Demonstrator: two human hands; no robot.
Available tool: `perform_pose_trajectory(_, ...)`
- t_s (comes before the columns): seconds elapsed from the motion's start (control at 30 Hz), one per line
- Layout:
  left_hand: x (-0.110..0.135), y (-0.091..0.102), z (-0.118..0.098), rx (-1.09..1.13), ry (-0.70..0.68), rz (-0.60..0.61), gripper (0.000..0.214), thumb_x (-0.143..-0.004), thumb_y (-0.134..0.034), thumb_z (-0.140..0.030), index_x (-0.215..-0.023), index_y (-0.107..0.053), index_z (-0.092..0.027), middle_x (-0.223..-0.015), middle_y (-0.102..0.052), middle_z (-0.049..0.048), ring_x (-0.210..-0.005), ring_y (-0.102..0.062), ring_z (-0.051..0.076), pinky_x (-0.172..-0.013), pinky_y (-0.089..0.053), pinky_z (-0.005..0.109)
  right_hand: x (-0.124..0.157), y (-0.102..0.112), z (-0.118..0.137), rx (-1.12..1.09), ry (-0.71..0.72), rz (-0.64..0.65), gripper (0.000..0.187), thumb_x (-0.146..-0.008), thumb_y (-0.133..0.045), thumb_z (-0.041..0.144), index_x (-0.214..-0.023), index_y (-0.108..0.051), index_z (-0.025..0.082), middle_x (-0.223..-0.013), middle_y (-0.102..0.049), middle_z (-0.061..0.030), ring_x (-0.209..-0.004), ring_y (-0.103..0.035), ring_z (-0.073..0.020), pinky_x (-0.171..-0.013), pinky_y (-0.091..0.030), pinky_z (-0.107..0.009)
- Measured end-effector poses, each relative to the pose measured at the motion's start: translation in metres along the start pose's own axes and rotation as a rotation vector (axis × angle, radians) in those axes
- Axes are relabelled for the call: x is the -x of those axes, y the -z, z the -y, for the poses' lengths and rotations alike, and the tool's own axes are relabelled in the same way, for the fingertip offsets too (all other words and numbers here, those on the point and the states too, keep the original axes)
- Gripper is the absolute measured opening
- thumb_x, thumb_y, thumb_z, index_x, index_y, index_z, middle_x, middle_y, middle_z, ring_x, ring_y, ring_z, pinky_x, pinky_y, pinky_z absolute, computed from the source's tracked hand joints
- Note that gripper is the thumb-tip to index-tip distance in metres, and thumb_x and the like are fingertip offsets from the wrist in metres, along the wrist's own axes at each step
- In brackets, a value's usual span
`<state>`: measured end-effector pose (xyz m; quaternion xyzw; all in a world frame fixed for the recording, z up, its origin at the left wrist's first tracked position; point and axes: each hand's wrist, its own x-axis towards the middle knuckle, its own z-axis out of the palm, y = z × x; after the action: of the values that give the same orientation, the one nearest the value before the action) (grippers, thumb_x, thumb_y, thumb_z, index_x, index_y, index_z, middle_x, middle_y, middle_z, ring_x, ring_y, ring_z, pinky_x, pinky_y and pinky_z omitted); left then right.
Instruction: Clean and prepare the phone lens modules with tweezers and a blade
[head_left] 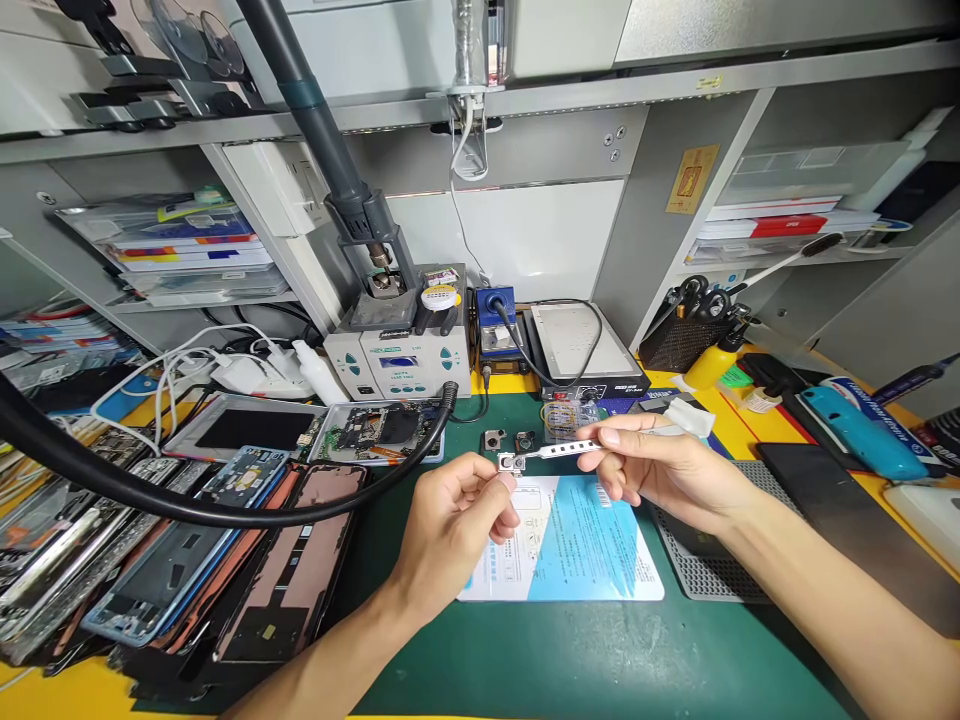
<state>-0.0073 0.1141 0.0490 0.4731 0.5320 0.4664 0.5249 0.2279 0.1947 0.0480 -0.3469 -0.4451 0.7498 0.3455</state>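
Observation:
My left hand (466, 510) pinches a small square phone camera module (512, 463) between thumb and fingertips, above the green mat. In my right hand (652, 462) is a pair of silver tweezers (567, 450) with a row of dark holes along it. The tip of the tweezers points left and reaches the module's right edge; whether it touches cannot be made out. Just behind, two more small camera modules lie on the mat, one silvery (493, 440) and one darker (523, 441). A white and blue printed card (585, 560) lies flat beneath my hands.
Opened phones and frames (187, 540) are piled at the left, with a thick black hose (300, 517) arching over them. Behind stand a hot-air station (397, 365) and a flat heating plate (585, 345). A perforated pad (701, 560) and yellow bottle (712, 360) sit right.

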Motion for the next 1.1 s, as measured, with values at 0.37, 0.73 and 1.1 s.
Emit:
perform_pose_trajectory(0.37, 0.0, 0.0, 0.001, -0.069, -0.017, -0.068, 0.025, -0.082, -0.064, -0.033, -0.063, -0.057, -0.02, -0.052, -0.063, -0.0009, -0.053, -0.058, 0.013, -0.055, -0.048, 0.024, 0.007, 0.001, 0.011, 0.04, 0.095, -0.054, 0.024, -0.074, -0.091, 0.033, -0.093, -0.086, 0.019, -0.085, -0.082, -0.0132, -0.052, -0.07, -0.0157, -0.041, -0.046, -0.02)
perform_pose_trajectory(0.73, 0.002, 0.0, 0.001, -0.125, -0.027, -0.065, 0.026, -0.082, -0.063, -0.033, -0.062, -0.055, -0.02, -0.049, -0.062, -0.0013, -0.05, -0.055, 0.013, -0.054, -0.044, 0.025, 0.01, -0.003, 0.009, 0.067, 0.079, 0.002, 0.021, -0.073, -0.091, 0.033, -0.091, -0.087, 0.022, -0.085, -0.082, -0.0146, -0.056, -0.072, -0.0173, -0.042, -0.043, -0.02)
perform_pose_trajectory(1.1, 0.002, 0.0, 0.001, -0.134, -0.052, -0.054, 0.026, -0.083, -0.062, -0.033, -0.062, -0.055, -0.02, -0.051, -0.06, -0.002, -0.05, -0.056, 0.013, -0.053, -0.043, 0.024, 0.009, -0.002, 0.007, 0.093, 0.076, 0.026, 0.023, -0.073, -0.091, 0.033, -0.093, -0.087, 0.022, -0.08, -0.081, -0.0131, -0.058, -0.072, -0.0193, -0.041, -0.043, -0.021)
